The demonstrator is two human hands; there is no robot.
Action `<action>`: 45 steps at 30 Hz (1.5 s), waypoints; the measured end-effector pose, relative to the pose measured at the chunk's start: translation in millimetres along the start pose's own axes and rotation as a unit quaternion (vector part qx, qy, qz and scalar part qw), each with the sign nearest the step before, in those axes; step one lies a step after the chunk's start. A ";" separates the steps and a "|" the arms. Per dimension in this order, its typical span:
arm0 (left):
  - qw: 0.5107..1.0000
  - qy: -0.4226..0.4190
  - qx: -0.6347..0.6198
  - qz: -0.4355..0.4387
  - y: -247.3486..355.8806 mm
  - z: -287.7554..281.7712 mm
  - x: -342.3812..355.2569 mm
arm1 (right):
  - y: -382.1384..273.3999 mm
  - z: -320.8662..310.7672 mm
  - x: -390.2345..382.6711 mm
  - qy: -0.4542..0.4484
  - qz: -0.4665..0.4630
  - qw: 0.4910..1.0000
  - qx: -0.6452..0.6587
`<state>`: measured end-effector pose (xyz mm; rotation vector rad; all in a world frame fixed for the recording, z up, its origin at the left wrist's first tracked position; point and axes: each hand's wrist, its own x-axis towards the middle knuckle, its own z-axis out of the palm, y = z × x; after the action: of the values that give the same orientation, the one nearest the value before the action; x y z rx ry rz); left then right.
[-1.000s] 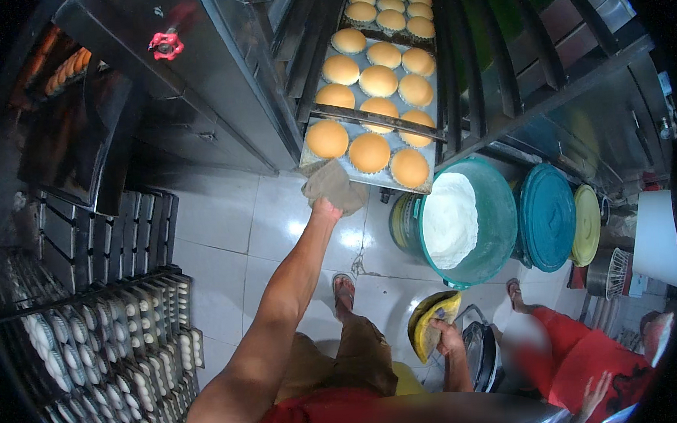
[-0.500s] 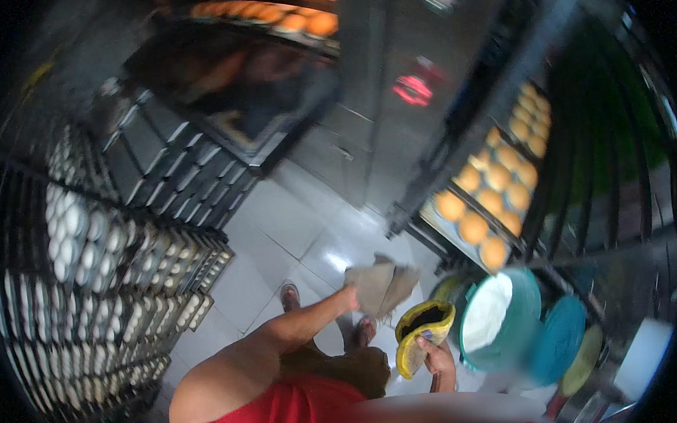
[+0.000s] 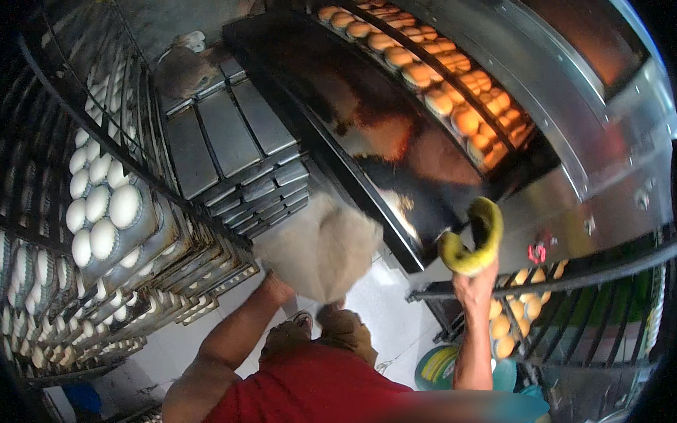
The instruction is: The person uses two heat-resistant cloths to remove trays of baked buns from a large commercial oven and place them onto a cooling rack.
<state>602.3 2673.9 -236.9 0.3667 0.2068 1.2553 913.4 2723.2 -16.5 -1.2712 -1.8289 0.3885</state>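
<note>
In my left hand [image 3: 280, 286] is a folded greyish-beige cloth [image 3: 321, 247], gripped at its lower left edge and hanging out over the floor. My right hand [image 3: 477, 284] is closed on a yellow padded oven mitt [image 3: 485, 238], curled and raised just in front of the oven. The oven's lowered door [image 3: 333, 112] lies beyond both hands, dark and stained. Behind it, in the lit oven chamber, browned buns [image 3: 423, 75] sit in rows on trays. Neither hand touches a tray.
Racks of pale unbaked dough pieces [image 3: 99, 205] stand close on my left. Stacked metal pans [image 3: 227, 129] sit beside the oven door. On the right, a rack holds baked buns [image 3: 501, 327], with a teal tub [image 3: 439, 368] below it. White tiles [image 3: 397, 304] cover the floor.
I have turned right, so the oven now fills the upper middle and right. My right hand has lifted the oven mitt up and forward from beside the tub; the cloth has swung left.
</note>
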 end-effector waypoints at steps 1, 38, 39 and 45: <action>0.999 -0.006 0.010 0.031 29.8 10.0 16.4 | 6.9 13.9 19.1 -0.047 -0.025 0.998 -0.031; 0.760 0.199 0.609 0.109 462.2 -89.9 657.7 | 19.6 271.4 361.0 0.007 0.342 0.864 0.370; 0.762 0.191 0.609 0.110 458.2 -88.0 645.7 | 4.1 287.9 390.3 -0.002 0.353 0.828 0.436; 0.796 0.058 0.589 0.127 387.4 2.3 579.8 | 34.9 345.0 450.6 0.001 0.296 0.702 0.648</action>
<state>434.9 3327.3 -60.1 1.4321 1.0972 1.2813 611.2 3204.7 -32.8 -0.6955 -0.6105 1.6540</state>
